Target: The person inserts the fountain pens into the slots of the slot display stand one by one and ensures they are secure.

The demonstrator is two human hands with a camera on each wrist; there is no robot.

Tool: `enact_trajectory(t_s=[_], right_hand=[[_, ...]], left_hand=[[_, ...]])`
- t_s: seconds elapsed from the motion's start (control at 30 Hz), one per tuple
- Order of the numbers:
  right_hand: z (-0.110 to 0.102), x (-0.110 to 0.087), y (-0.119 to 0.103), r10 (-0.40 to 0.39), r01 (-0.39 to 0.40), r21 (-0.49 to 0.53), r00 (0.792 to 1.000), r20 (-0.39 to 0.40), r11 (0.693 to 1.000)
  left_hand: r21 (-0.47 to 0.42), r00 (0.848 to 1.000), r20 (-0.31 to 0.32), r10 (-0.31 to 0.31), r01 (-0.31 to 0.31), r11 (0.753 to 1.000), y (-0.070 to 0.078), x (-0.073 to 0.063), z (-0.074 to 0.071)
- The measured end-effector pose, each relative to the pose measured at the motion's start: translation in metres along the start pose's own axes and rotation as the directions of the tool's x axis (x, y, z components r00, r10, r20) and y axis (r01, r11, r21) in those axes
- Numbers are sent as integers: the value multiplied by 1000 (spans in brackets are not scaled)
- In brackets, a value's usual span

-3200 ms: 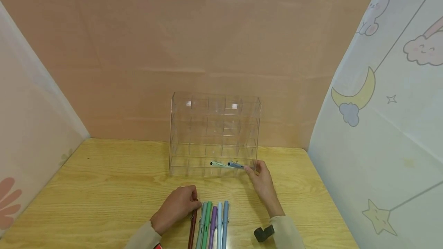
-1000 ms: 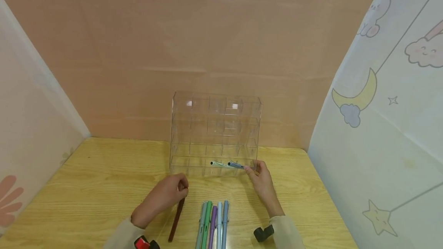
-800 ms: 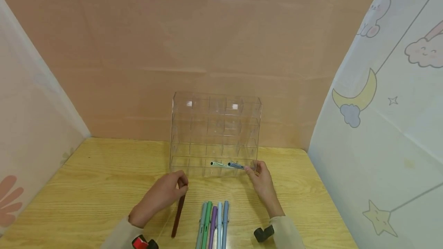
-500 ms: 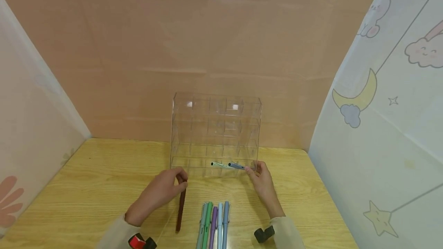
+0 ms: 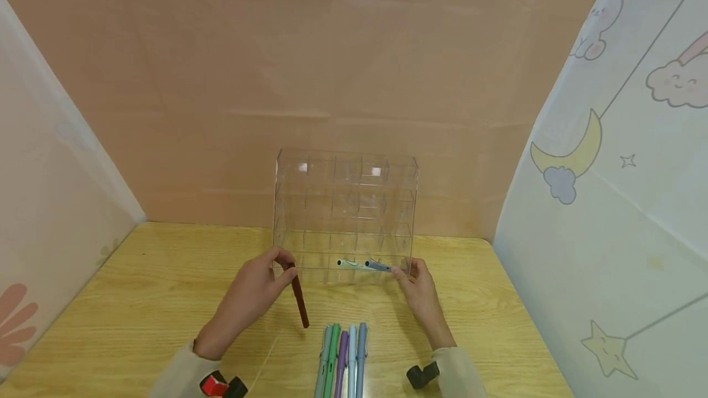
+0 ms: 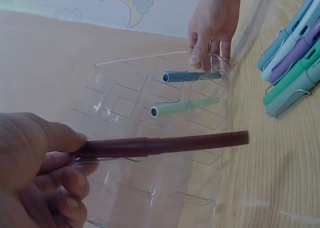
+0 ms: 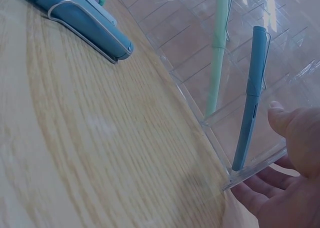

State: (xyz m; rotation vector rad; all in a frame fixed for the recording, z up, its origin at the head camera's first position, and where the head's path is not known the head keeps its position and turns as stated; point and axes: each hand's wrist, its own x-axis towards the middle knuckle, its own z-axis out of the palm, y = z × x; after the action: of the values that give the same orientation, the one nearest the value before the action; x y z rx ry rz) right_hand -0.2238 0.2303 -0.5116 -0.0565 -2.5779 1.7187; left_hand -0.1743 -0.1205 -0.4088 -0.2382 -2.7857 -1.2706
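Observation:
My left hand (image 5: 243,296) pinches a dark red-brown pen (image 6: 170,144) by its clipped cap end, in front of the lower left of a clear compartmented organizer (image 5: 276,201). The pen's bare end slants down toward the table. With the thumb in front and fingers behind, my right hand (image 5: 423,300) grips the organizer's lower right corner. Two pens stand in its bottom row: a pale green pen (image 7: 218,43) and, nearest the right hand, a blue pen (image 7: 253,78). Both lean with their caps up.
Several pens lie side by side on the wooden table (image 5: 166,287), among them a green pen (image 5: 332,349), a purple pen (image 5: 341,361) and a light blue pen (image 5: 352,349). A brown backdrop (image 5: 221,78) rises behind, with a printed sheet (image 5: 608,232) at right.
My left hand has taken the red-brown pen from the row's left end, carried it left and forward to the organizer, and tilted its lower end rightward. The right hand has stayed put.

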Motion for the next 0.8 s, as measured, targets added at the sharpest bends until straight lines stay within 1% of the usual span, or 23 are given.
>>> enact_trajectory(t_s=[0.1, 0.3, 0.43, 0.53, 0.67, 0.8], right_hand=[[0, 0, 1, -3, 3, 4, 1000, 0, 1000], [0, 1, 1, -3, 3, 3, 1000, 4, 1000], [0, 1, 1, -6, 6, 5, 1000, 7, 1000], [0, 1, 1, -7, 7, 5, 1000, 5, 1000], [0, 0, 0, -10, 10, 6, 1000, 1, 1000], [0, -1, -2, -10, 10, 17, 1000, -1, 1000]], left_hand=[[-44, 999, -31, -9, 8, 999, 0, -1, -1], [-104, 997, -72, 24, -31, 994, 0, -1, -1], [-141, 996, -92, 18, -31, 990, 0, 0, 0], [-153, 993, -117, 26, -44, 987, 1, 1, 1], [-165, 985, -162, 52, -79, 983, 1, 3, 1], [-185, 980, -188, 66, -101, 978, 1, 4, 2]])
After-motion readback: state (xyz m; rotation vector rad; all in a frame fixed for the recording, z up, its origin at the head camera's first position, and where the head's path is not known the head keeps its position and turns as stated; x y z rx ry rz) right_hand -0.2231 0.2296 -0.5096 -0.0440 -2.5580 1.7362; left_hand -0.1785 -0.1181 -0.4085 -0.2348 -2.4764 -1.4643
